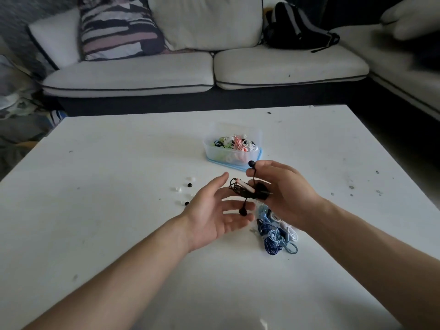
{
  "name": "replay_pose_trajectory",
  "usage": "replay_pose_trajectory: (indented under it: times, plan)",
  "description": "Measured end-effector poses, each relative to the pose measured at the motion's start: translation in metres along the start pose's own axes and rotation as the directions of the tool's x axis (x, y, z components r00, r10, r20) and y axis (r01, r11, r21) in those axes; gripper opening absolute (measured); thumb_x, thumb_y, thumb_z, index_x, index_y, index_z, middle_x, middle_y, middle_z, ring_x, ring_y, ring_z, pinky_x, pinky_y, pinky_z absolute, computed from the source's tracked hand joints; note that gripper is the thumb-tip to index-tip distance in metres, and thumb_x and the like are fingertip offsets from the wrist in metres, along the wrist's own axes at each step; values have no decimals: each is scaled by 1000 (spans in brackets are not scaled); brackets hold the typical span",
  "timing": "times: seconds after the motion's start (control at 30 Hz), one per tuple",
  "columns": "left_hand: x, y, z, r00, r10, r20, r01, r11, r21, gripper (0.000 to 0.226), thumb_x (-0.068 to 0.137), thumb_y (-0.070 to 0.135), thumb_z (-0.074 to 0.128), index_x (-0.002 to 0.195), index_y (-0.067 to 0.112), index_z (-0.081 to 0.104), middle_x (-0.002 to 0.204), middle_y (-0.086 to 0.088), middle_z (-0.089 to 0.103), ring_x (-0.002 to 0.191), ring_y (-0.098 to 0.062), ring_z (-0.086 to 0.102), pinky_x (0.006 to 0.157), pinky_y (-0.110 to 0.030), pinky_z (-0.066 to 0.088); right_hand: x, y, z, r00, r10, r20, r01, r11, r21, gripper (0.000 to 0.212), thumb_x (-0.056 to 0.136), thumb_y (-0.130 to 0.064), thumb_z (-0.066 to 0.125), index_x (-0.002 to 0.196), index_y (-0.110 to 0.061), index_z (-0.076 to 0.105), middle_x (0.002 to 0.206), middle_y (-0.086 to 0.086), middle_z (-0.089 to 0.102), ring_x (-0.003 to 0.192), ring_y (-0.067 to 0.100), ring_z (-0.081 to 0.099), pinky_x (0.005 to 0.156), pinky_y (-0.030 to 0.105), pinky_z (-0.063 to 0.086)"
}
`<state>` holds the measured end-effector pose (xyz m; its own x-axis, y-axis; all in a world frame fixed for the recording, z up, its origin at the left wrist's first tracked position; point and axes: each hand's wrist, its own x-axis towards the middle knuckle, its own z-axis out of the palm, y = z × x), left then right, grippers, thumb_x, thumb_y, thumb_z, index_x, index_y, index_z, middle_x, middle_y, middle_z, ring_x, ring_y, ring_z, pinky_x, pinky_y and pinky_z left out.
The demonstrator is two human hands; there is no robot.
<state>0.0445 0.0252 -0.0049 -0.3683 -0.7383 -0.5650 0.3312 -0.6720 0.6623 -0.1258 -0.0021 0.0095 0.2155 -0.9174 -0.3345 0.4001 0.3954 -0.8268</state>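
Black earphones [239, 190] being pinched in right grip [285, 191] | left grip [214, 215] hanging apart, fingers relaxed, just beside dangling earbud [242, 211] | both hovering over white surface [119, 163]

A home living room; white sofa [166, 75], patterned cushion [119, 27], low table [95, 163].

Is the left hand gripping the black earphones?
No, the left hand is open with straight fingers, while the right hand grips the black earphones.
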Motion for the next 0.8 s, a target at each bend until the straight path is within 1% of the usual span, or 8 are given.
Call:
replay_pose_trajectory:
  times: [0.13,0.3,0.37,0.47,0.53,0.63,0.7,0.8]
  plan:
    - [7,15,3,986,132,-97,-128,991,49,20,93,23,60,99,7,71,99,-19,67,83,-32,66,73,-31,59,5,-5,2,995,-52,-90,47,997,-61,6,94,-3,58,96,-4,63,86,11,67,70,23,64,66,34,54]
    - [34,51,11,933,306,-188,-271,943,191,19,91,-3,59,106,0,71,95,-16,70,76,-23,70,68,-24,60,39,-25,10,977,-104,-184,84,990,-111,14,93,-2,56,92,-10,67,73,7,67,65,21,63,56,28,54]
    - [53,69,13,884,406,-232,-344,901,266,21,90,-11,55,94,4,70,90,-14,70,72,-18,70,63,-20,58,63,-35,14,973,-122,-196,94,984,-149,18,94,-1,54,92,-9,71,72,6,68,66,21,64,57,28,53]
    - [86,100,8,787,533,-309,-424,833,356,24,88,-13,56,83,8,67,90,-15,67,70,-16,66,60,-16,57,106,-45,23,966,-141,-215,102,978,-182,19,94,2,52,90,-6,70,75,12,62,68,25,59,70,39,50]
    - [106,120,-2,722,580,-378,-430,803,412,20,86,-8,63,81,11,67,92,-16,68,70,-18,67,63,-19,58,135,-47,31,959,-158,-234,105,969,-224,20,91,4,52,87,-7,69,71,12,60,65,25,56,72,40,46]
    - [134,143,-20,609,649,-455,-355,736,576,17,81,2,75,78,16,67,92,-13,72,70,-19,70,72,-28,61,177,-44,41,946,-210,-249,127,943,-309,21,89,2,56,82,-13,70,67,8,63,66,25,59,69,36,51]
    - [150,150,-33,560,715,-419,-264,633,727,17,78,7,78,76,20,68,88,-7,73,74,-21,71,78,-34,60,197,-39,44,936,-280,-215,131,839,-528,18,88,-5,62,85,-19,73,75,1,69,74,20,66,72,33,56]
    - [159,148,-45,595,759,-265,-124,413,902,13,76,13,78,83,22,72,84,3,73,79,-17,69,80,-29,56,207,-36,43,938,-330,-103,117,585,-803,16,86,-15,70,98,-23,76,90,-5,71,85,15,65,74,27,51]
